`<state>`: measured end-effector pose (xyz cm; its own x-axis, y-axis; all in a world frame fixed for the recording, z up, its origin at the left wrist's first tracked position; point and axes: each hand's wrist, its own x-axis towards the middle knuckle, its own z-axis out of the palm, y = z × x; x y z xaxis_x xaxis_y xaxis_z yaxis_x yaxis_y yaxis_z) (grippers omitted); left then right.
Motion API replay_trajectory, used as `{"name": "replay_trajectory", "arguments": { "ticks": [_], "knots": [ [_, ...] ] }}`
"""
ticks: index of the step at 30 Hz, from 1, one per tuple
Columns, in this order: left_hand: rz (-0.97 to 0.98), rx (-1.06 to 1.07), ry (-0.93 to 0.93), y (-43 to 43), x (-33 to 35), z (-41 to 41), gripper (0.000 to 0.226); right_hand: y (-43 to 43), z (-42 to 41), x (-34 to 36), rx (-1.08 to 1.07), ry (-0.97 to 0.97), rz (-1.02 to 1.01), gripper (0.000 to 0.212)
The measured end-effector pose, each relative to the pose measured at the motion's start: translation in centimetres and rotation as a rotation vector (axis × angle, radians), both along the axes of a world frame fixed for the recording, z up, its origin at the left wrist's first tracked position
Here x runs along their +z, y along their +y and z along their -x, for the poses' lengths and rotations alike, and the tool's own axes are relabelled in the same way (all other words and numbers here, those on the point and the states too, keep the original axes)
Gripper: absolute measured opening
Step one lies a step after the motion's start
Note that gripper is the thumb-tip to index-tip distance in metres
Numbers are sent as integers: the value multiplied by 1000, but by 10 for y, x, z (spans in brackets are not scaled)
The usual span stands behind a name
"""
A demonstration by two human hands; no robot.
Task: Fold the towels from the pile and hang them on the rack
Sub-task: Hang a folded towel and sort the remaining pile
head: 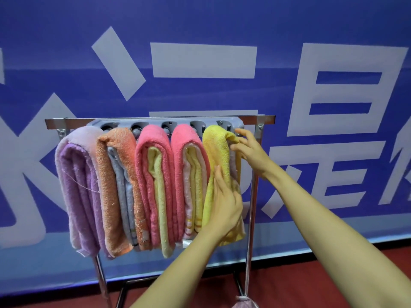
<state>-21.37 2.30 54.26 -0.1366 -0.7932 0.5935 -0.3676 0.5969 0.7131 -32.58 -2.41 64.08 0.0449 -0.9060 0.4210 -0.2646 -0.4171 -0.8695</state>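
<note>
Head view. A rack of steel tube stands on a red floor in front of a blue banner with large white characters. A grey holder under the top bar carries five arms, and a folded towel hangs over each one.

From the left end of the rack to the right end hang the lilac towel, the orange towel, the first pink towel, the second pink towel and the yellow towel. Neighbouring towels touch along their sides. The two pink towels show pale yellow inner layers.

The left hand grips the lower half of the yellow towel, with the thumb lying up its front and the fingers curled round its right edge. The right hand is spread, with fingers nearly straight; their tips touch the top fold of the yellow towel at the right end of the rack and pinch nothing.

A pale pink bundle shows at the bottom edge of the view, by the right post; what it is cannot be told.
</note>
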Motion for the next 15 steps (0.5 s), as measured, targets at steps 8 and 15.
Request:
{"name": "replay_trajectory", "arguments": {
  "ticks": [8,15],
  "knots": [
    [253,156,36,-15,-16,-14,67,4,-2,-29,-13,37,29,61],
    [157,241,-98,-11,-29,-41,54,5,-1,-67,-77,57,-18,68]
  ]
}}
